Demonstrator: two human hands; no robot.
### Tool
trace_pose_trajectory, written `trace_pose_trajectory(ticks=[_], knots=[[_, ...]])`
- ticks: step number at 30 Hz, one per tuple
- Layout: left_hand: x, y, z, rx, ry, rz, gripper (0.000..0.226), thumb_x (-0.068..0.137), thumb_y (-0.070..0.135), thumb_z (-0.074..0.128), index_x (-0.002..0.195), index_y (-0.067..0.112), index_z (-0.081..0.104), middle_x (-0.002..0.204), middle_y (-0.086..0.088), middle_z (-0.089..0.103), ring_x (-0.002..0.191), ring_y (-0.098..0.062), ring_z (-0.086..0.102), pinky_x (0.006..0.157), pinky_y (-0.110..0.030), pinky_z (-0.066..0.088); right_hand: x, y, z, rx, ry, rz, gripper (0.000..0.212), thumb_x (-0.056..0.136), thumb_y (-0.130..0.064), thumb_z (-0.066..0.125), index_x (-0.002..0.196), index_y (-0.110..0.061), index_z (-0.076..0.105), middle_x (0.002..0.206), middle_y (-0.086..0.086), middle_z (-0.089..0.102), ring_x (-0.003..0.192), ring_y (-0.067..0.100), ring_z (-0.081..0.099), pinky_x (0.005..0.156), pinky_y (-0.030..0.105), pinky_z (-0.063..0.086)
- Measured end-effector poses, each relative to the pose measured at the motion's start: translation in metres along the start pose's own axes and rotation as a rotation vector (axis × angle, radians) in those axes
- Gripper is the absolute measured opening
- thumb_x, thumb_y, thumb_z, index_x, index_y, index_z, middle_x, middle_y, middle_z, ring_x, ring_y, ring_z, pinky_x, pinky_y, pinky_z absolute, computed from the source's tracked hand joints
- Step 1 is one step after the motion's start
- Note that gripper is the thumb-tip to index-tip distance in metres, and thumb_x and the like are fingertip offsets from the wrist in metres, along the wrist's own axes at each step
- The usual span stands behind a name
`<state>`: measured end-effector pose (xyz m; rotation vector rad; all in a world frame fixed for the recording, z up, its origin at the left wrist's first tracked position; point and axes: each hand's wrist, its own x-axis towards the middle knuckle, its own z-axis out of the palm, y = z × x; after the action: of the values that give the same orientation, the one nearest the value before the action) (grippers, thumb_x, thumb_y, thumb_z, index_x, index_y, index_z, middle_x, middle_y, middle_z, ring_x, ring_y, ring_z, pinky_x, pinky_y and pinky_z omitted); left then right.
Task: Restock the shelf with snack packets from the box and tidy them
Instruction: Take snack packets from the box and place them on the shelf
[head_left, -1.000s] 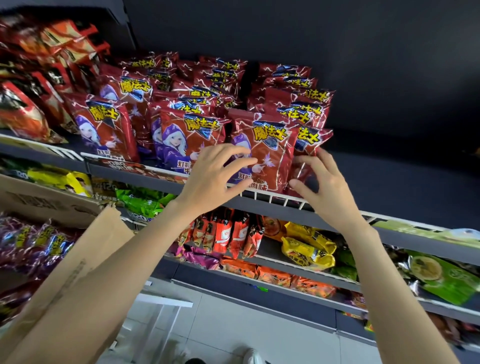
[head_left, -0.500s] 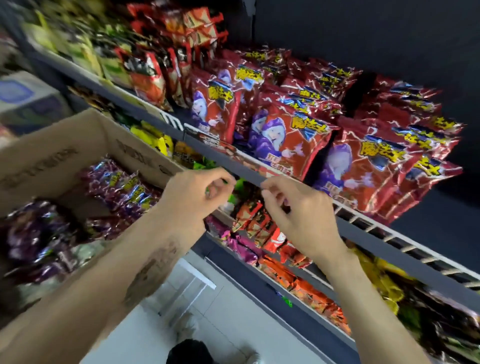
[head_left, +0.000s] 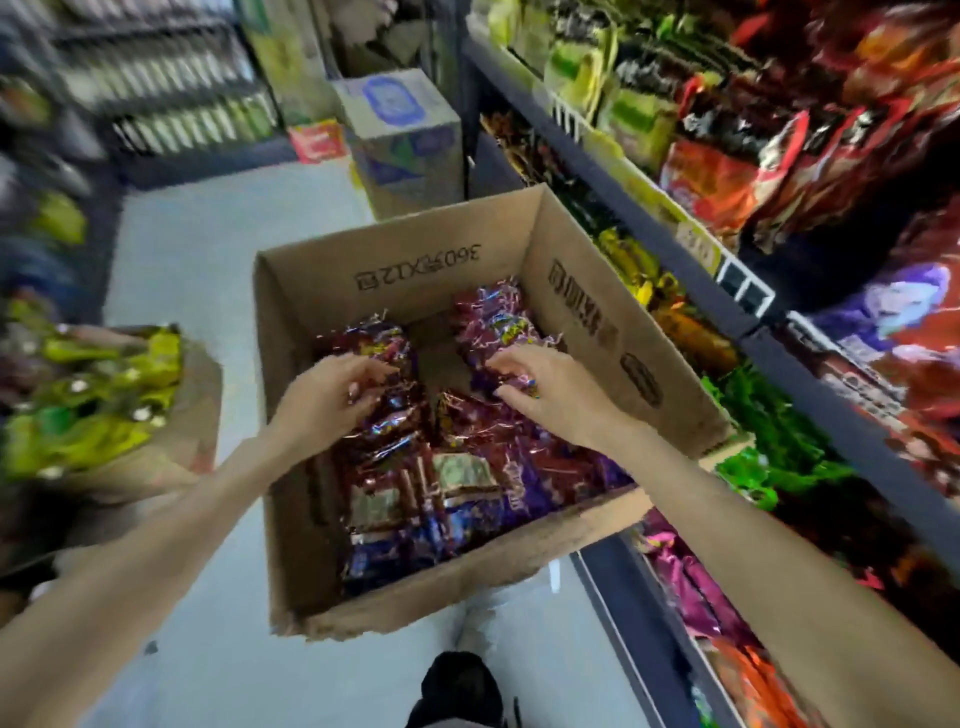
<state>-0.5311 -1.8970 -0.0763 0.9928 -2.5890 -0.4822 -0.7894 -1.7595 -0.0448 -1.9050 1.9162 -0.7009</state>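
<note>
both hands are dropping from shelf (head_left: 675, 208) into box (head_left: 395, 260) | left hand (head_left: 332, 395), right hand (head_left: 545, 389) curling onto snack packets (head_left: 467, 467), grip unclear | box half full, restocking continuing

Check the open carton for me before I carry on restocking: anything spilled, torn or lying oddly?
Nothing stands out. The packets lie inside the cardboard box, none spilled on the floor. Blur hides any fine tears.

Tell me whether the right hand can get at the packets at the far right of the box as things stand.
Probably yes. The right hand is already over the snack packets inside the open cardboard box, fingers curled down onto them. No flap or other item lies across that corner. Blur hides whether it grips one yet.
</note>
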Motion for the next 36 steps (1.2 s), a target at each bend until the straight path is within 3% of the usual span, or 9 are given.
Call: trace_pose_trajectory(ticks=[6, 9, 17, 21, 25, 29, 31, 33, 36], knots=[[0.063, -0.051, 0.025, 0.182, -0.289, -0.255, 0.068, 0.087, 0.033, 0.062, 0.143, 0.014, 0.030, 0.133, -0.011, 0.048, 0.121, -0.029, 0.046, 0.096, -0.040, 0.045, 0.090, 0.017, 0.070, -0.107, -0.164, 0.096, 0.043, 0.092, -0.031, 0.059, 0.132, -0.019, 0.049, 0.121, 0.000, 0.060, 0.113, 0.020, 0.053, 0.096, 0.037, 0.044], [0.082, -0.053, 0.052, 0.300, -0.357, -0.349, 0.082, 0.084, 0.047, 0.064, 0.145, 0.011, 0.022, 0.139, -0.013, 0.038, 0.126, -0.031, 0.040, 0.097, -0.043, 0.045, 0.121, 0.026, 0.101, -0.119, -0.156, 0.144, 0.048, 0.092, -0.030, 0.058, 0.136, -0.020, 0.043, 0.127, 0.004, 0.054, 0.118, 0.024, 0.048, 0.098, 0.037, 0.041], [0.076, -0.067, 0.110, 0.177, -0.015, -0.617, 0.084, 0.071, 0.047, 0.074, 0.137, 0.015, 0.034, 0.137, -0.011, 0.039, 0.125, -0.028, 0.037, 0.101, -0.040, 0.038, 0.187, 0.051, 0.139, -0.036, -0.164, 0.143, 0.051, 0.092, -0.025, 0.059, 0.139, -0.017, 0.039, 0.136, 0.006, 0.048, 0.127, 0.023, 0.043, 0.104, 0.035, 0.039], [0.078, -0.069, 0.117, 0.127, 0.086, -0.620, 0.072, 0.071, 0.041, 0.075, 0.131, 0.016, 0.043, 0.132, -0.010, 0.044, 0.122, -0.029, 0.039, 0.099, -0.039, 0.038, 0.215, 0.058, 0.151, -0.010, -0.274, 0.137, 0.055, 0.090, -0.022, 0.062, 0.140, -0.020, 0.038, 0.141, 0.006, 0.043, 0.127, 0.023, 0.045, 0.103, 0.035, 0.040], [0.074, -0.068, 0.120, 0.061, 0.135, -0.620, 0.062, 0.072, 0.030, 0.074, 0.127, 0.018, 0.049, 0.130, -0.007, 0.048, 0.122, -0.026, 0.041, 0.100, -0.038, 0.039, 0.220, 0.062, 0.171, 0.093, -0.382, 0.206, 0.061, 0.085, -0.020, 0.068, 0.136, -0.014, 0.036, 0.132, 0.012, 0.053, 0.119, 0.028, 0.054, 0.098, 0.037, 0.044], [0.072, -0.069, 0.115, -0.035, 0.202, -0.629, 0.058, 0.074, 0.017, 0.072, 0.128, 0.019, 0.051, 0.130, -0.001, 0.051, 0.120, -0.020, 0.045, 0.095, -0.035, 0.045, 0.214, 0.062, 0.186, 0.263, -0.323, 0.361, 0.063, 0.080, -0.020, 0.075, 0.133, -0.010, 0.042, 0.120, 0.011, 0.061, 0.108, 0.027, 0.060, 0.093, 0.035, 0.048], [0.073, -0.066, 0.111, -0.082, 0.263, -0.623, 0.056, 0.075, 0.013, 0.071, 0.128, 0.017, 0.053, 0.131, 0.000, 0.053, 0.120, -0.019, 0.048, 0.091, -0.033, 0.046, 0.209, 0.063, 0.189, 0.279, -0.284, 0.408, 0.054, 0.081, -0.018, 0.074, 0.128, -0.012, 0.050, 0.111, 0.007, 0.064, 0.098, 0.021, 0.063, 0.084, 0.026, 0.048], [0.072, -0.064, 0.108, -0.125, 0.317, -0.614, 0.055, 0.076, 0.012, 0.071, 0.128, 0.015, 0.054, 0.132, 0.001, 0.054, 0.121, -0.019, 0.051, 0.091, -0.032, 0.046, 0.204, 0.065, 0.186, 0.295, -0.228, 0.434, 0.044, 0.081, -0.016, 0.074, 0.121, -0.011, 0.057, 0.091, -0.001, 0.061, 0.072, 0.005, 0.057, 0.062, 0.012, 0.041], [0.073, -0.063, 0.105, -0.152, 0.318, -0.578, 0.054, 0.078, 0.015, 0.072, 0.129, 0.016, 0.054, 0.134, 0.001, 0.054, 0.122, -0.018, 0.052, 0.094, -0.035, 0.047, 0.194, 0.076, 0.175, 0.292, -0.121, 0.445, 0.042, 0.081, -0.016, 0.074, 0.119, -0.012, 0.059, 0.086, -0.003, 0.059, 0.058, 0.000, 0.047, 0.049, 0.008, 0.033]])
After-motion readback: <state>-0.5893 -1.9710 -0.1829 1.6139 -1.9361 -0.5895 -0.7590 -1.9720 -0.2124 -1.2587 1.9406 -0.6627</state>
